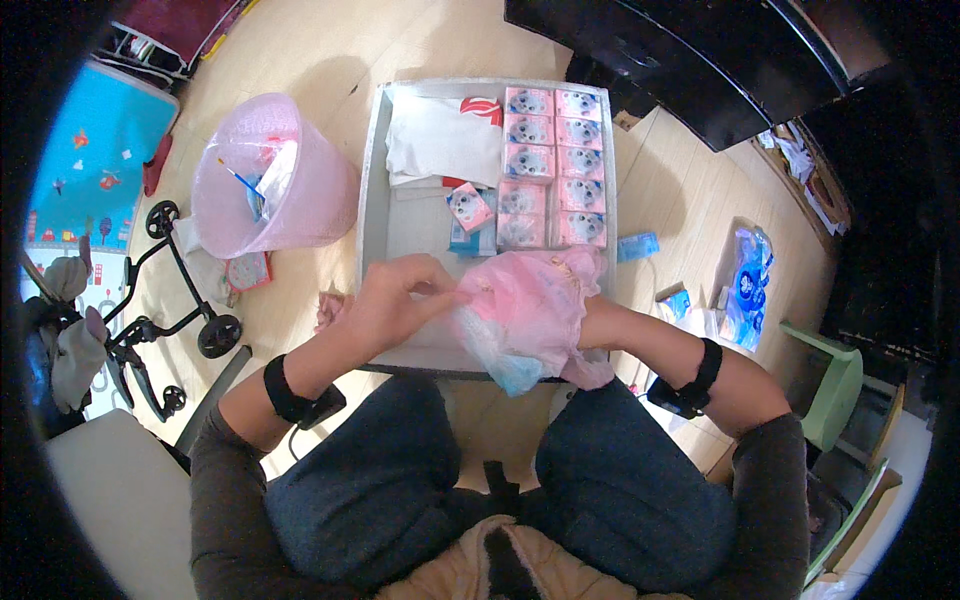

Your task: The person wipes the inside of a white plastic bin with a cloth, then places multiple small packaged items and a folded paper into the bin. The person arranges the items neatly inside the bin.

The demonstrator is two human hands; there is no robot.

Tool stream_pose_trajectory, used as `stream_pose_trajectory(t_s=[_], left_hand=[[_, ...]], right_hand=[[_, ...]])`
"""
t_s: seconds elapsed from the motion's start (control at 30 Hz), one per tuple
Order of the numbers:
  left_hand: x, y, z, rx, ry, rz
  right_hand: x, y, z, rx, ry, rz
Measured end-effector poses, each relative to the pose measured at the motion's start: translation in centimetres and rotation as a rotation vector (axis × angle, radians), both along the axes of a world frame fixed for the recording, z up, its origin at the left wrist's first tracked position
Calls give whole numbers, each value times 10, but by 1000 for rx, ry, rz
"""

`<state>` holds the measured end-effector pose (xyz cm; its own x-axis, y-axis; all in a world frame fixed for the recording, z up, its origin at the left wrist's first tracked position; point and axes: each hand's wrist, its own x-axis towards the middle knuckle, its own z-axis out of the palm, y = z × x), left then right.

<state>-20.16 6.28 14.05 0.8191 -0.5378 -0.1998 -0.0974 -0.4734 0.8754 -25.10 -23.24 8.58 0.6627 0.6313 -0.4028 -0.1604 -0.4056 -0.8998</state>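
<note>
A thin pink plastic bag [529, 289] hangs over the near edge of a grey tray-like table [420, 232]. Its left edge is pinched between the thumb and fingers of my left hand [409, 300]. My right hand [592, 324] reaches into the bag from the right, so its fingers are hidden and only the wrist shows. Clear wrapping with a pale blue part [514, 375] shows at the bag's lower left. Behind it, pink tissue packs [529, 161] with an animal picture stand in two columns. One loose pink pack [471, 208] lies tilted on a blue-and-white packet [472, 240].
White-and-red folded packaging [442, 139] lies at the table's far left. On the floor to the left, a pink bin [322, 180] holds wrappers beside a black wheeled frame [180, 277]. Blue packaging [750, 289] and a green plastic chair [832, 390] are at right.
</note>
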Motion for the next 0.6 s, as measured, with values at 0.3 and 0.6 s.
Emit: stream_pose_trajectory(t_s=[0.3, 0.6], left_hand=[[31, 62, 24, -135, -181, 15], [65, 210, 113, -844, -323, 871]], right_hand=[[20, -39, 49, 443, 290, -618], [32, -126, 41, 942, 146, -976]])
